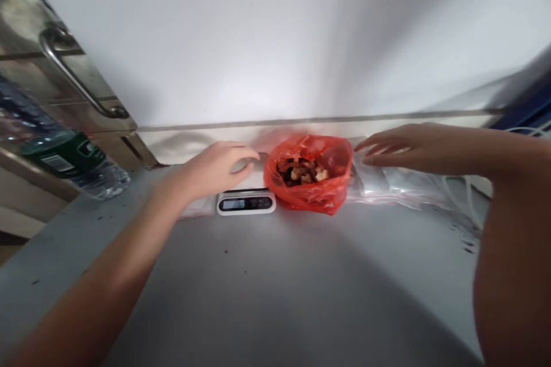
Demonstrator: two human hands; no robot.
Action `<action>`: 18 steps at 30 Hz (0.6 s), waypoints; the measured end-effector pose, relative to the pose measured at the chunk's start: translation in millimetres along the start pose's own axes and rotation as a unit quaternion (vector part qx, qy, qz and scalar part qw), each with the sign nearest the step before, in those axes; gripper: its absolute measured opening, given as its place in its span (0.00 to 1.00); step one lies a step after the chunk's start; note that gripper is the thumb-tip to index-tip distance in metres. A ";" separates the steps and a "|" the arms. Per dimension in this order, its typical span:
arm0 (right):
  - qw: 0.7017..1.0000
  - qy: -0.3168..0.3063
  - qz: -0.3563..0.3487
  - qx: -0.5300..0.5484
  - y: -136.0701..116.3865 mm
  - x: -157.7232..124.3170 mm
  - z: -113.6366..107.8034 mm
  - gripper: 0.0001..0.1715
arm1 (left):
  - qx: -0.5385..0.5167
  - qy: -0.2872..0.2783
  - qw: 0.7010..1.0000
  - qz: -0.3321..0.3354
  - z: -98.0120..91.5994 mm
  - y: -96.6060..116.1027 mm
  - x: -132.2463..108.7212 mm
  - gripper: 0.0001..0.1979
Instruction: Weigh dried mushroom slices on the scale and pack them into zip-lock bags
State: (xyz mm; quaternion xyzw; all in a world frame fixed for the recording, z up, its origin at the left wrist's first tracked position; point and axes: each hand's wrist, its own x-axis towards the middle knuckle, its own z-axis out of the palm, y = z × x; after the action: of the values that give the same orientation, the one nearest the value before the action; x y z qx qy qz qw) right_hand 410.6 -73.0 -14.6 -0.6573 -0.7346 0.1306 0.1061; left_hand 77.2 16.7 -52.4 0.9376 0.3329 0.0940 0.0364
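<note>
A red plastic bag [310, 200] stands with its mouth wide, holding brown and pale dried pieces [303, 172] whose kind I cannot make out. Directly left of it is a white digital scale [246, 203] with a small display. My left hand [224, 166] hovers over the scale, thumb and fingers curved apart with nothing between them. On the other side, my right hand [394, 146] is stretched out by the bag's right rim, above clear plastic bags [387, 183]. Its fingers are extended and seem to hold nothing.
At the left edge stands a water bottle [69, 155] with a green label, near a metal door handle [81, 80]. A white wall [258, 40] rises behind the grey table [258, 298]. Small dark crumbs [468, 245] lie on the table at right.
</note>
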 end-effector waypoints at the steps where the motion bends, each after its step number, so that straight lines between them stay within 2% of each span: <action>1: 0.999 -0.018 0.050 -0.010 5.7 -0.3 -1.6 0.23 | -0.025 -0.013 0.999 0.020 0.8 14.0 9.8 0.21; 3: 0.990 -0.034 0.137 -0.025 15.8 1.2 -2.3 0.29 | -0.059 -0.038 0.996 0.050 3.9 39.1 27.5 0.18; 5: 0.980 -0.012 0.192 -0.040 25.3 4.0 0.2 0.37 | -0.072 -0.063 0.993 0.065 9.3 58.8 41.9 0.17; 9: 0.970 -0.015 0.240 -0.030 43.0 9.4 10.6 0.48 | -0.087 -0.122 0.988 0.048 25.8 80.8 58.8 0.19; 12: 0.966 -0.056 0.251 0.013 53.8 14.0 17.3 0.50 | -0.084 -0.157 0.984 0.025 39.0 84.5 62.7 0.24; 15: 0.967 -0.082 0.241 0.022 62.7 19.2 19.7 0.47 | -0.076 -0.144 0.986 0.019 48.7 81.3 63.9 0.26; 18: 0.971 -0.054 0.235 -0.008 67.4 21.9 19.3 0.43 | -0.043 -0.065 0.997 0.022 53.1 77.7 64.6 0.26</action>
State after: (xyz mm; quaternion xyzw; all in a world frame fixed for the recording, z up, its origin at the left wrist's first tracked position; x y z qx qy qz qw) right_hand 465.0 -45.4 -55.5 -0.8043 -0.5653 0.1809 0.0276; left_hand 184.9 -3.1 -84.4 0.9464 0.3044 0.0482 0.0963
